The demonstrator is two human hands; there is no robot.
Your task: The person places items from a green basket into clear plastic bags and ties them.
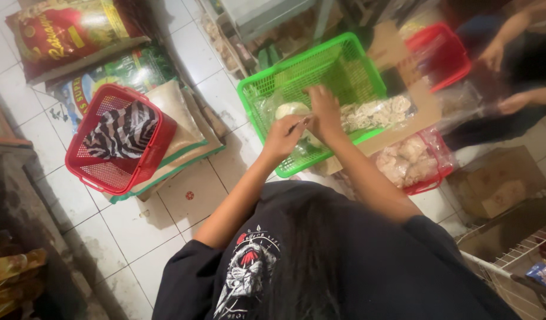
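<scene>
White-tiled floor (137, 228) carried a green basket (368, 65). Left hand (283, 139) and right hand (324, 112), grips pinched shut, held a clear bag (292, 110) of pale goods over the basket's near rim. Red basket (116, 139) stood well apart.

A large red and yellow printed sack (66, 32) is seen top left, a green and white printed sack (122, 74) below it, and clear plastic bags of pale crackers (373, 112) beside the green plastic basket (311, 71)
</scene>
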